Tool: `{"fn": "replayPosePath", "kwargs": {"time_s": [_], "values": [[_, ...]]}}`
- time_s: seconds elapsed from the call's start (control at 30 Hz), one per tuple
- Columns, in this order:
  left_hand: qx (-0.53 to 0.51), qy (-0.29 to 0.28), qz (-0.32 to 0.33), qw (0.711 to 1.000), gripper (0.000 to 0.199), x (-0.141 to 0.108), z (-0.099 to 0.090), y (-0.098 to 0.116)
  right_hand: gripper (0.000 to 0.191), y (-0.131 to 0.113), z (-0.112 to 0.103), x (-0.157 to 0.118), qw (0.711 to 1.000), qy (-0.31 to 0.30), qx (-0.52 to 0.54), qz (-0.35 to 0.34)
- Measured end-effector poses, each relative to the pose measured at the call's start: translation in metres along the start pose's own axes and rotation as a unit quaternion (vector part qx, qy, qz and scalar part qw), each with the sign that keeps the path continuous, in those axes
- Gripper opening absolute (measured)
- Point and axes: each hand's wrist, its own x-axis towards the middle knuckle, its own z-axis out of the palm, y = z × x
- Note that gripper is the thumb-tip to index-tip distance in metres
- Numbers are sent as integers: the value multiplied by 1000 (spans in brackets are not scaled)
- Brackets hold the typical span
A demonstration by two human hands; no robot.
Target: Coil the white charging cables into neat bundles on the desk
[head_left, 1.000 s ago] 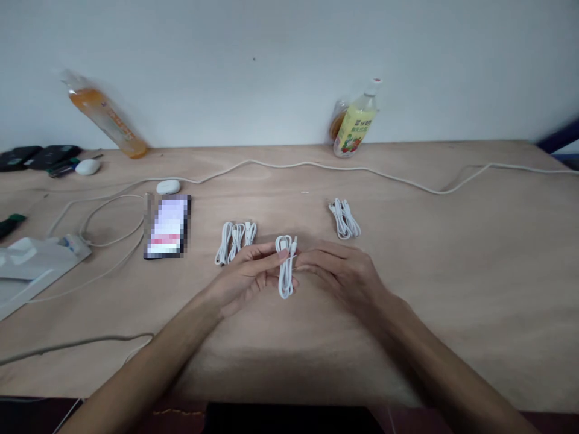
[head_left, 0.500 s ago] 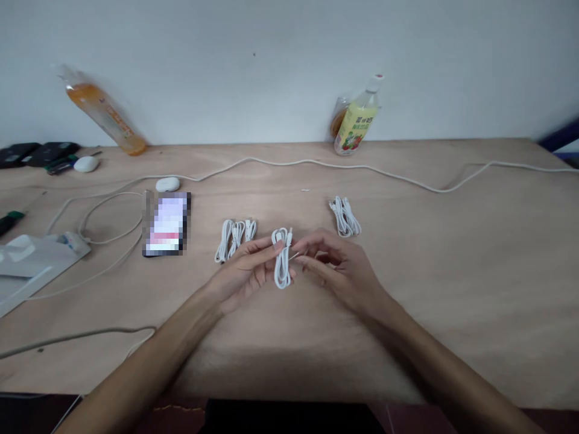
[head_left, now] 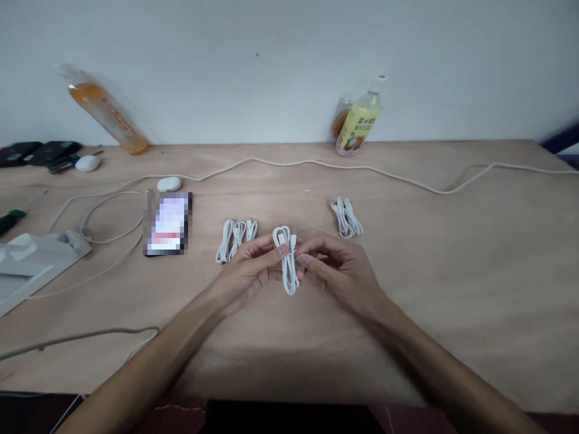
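A white USB charging cable [head_left: 290, 274], folded into a looped bundle with its plugs at the top, is upright over the table. My left hand [head_left: 253, 268] is closed on it, the thumb pressing across the loops. My right hand [head_left: 337, 262] pinches at the bundle's right side, thumb and forefinger together on a thin white tie that is mostly hidden by the fingertips. Behind my left hand lie several bundled white cables [head_left: 235, 235], partly covered by its fingers. More bundled white cables [head_left: 347, 217] rest beyond my right hand.
A phone [head_left: 168, 224] and a white earbud case [head_left: 169, 184] lie to the left. A long white cord [head_left: 307, 161] crosses the table's back. An orange-drink bottle [head_left: 108, 117] and a yellow-drink bottle [head_left: 359, 123] lean on the wall. A white bag [head_left: 40, 259] sits far left.
The held cable bundle has shifted slightly right and turned a little. My right fingertips have come in close against its side; the thin white strip between them and the bundle is now barely visible.
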Motion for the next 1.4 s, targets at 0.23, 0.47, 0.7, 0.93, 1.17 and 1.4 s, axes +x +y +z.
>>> {"fn": "replayPosePath", "kwargs": {"time_s": [0.23,0.47,0.7,0.93,1.17,1.4], "values": [[24,20,40,999,30,0,0,-4,11,0,2,-3,989,65,-120,-57],[22,24,58,998,27,2,0,-7,12,0,4,-3,993,64,-95,-40],[24,15,50,998,32,1,1,-6,18,-1,8,-3,999,39,-14,15],[15,6,54,998,31,2,1,-7,17,-2,9,-2,999,49,-20,-9],[10,12,55,998,29,2,-1,-8,14,0,9,-5,994,79,-69,-32],[-18,9,40,999,25,3,-2,-10,12,4,10,-6,989,94,-101,-51]]}}
